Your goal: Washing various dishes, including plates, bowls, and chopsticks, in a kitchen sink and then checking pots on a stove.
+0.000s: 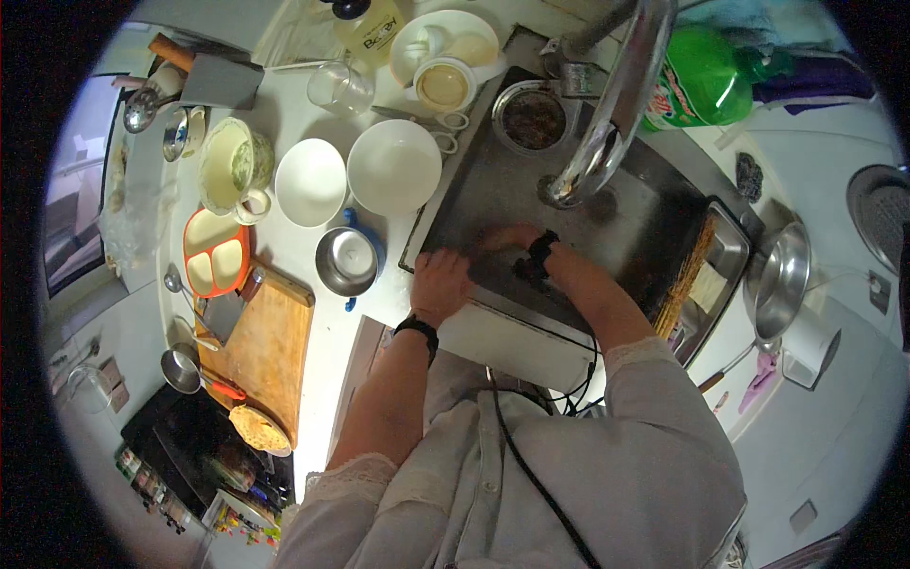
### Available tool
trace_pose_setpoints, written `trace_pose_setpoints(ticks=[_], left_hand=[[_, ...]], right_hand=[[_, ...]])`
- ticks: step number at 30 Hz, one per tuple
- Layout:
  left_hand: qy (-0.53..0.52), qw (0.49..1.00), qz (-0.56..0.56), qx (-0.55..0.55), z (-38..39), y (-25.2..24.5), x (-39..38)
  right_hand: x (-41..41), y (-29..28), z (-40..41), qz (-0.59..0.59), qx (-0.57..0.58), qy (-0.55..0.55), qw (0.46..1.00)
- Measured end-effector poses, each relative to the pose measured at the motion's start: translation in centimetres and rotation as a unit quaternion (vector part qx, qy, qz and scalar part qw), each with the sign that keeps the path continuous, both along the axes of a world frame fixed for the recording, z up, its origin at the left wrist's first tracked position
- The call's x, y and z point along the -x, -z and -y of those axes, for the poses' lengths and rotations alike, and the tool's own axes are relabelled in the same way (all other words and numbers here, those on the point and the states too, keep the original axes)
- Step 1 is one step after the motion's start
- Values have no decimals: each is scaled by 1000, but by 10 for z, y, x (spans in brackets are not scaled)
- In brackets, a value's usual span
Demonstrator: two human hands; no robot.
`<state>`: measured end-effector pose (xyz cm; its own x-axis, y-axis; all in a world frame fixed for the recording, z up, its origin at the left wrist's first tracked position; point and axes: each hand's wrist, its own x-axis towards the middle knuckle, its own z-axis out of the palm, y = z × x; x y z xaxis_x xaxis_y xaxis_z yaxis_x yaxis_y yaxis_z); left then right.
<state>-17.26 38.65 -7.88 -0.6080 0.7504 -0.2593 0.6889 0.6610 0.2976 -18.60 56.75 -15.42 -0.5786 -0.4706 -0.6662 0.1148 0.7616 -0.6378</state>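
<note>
My left hand [442, 284] rests palm down on the front left corner of the metal sink [561, 309], and nothing shows in its fingers. Inside the dark basin, my right hand [513, 238] reaches toward the left wall; its fingers are in shadow, so what it touches is hidden. A chrome faucet [604, 135] arches over the basin. The sink strainer [533, 119], holding dark matter, lies beyond my hands. Left of the sink stand a blue-handled metal cup [346, 261] and two white bowls [394, 167], [311, 183].
At left are a wooden cutting board [263, 341] with a cleaver [226, 316], and an orange divided plate [217, 252]. Scissors [448, 131] lie at the sink's rim. A straw brush [686, 277], a metal wok [778, 284] and a green bottle [700, 78] are at right.
</note>
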Motion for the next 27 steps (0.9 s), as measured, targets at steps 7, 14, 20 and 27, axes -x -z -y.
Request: trace_pose_setpoints(ticks=[7, 14, 20, 27], left_hand=[[-16, 997, -31, -73, 1, 7, -3], [1, 996, -59, -66, 1, 8, -3], [-14, 1000, 13, -18, 1, 3, -2], [9, 991, -120, -53, 0, 4, -2]], right_hand=[[36, -45, -26, -320, 172, 387, 848], [65, -86, -67, -588, -312, 146, 731], [-14, -29, -117, -366, -140, 430, 813], [-98, 114, -164, -73, -158, 308, 935]])
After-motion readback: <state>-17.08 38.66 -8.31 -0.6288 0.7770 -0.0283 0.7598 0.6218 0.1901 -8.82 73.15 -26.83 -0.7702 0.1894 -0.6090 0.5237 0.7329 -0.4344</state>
